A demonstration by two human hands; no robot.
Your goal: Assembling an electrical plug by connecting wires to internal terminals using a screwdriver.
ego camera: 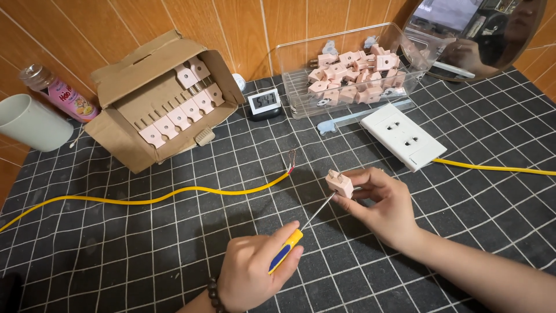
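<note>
Head view, at 6 o'clock: left hand (252, 277) is closed around a yellow-and-blue screwdriver (289, 248), tip set against a pink plug (339, 183) pinched in the right hand (383, 204) at 3 o'clock of centre. Beyond, a yellow cable (174, 195) with bared end lies at 9 o'clock; farther at 12 to 2 o'clock: a white socket block (402, 136), a clear bin (301, 75) of pink plugs, and at 10 o'clock a cardboard box (130, 75)

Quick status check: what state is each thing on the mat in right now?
Pink plastic plug: held in right hand, screwdriver tip against it.
Yellow-handled screwdriver: gripped by left hand.
Yellow cable: lying loose, end stripped.
Brown cardboard box: open.
Clear plastic bin: open, holding plugs.
</note>
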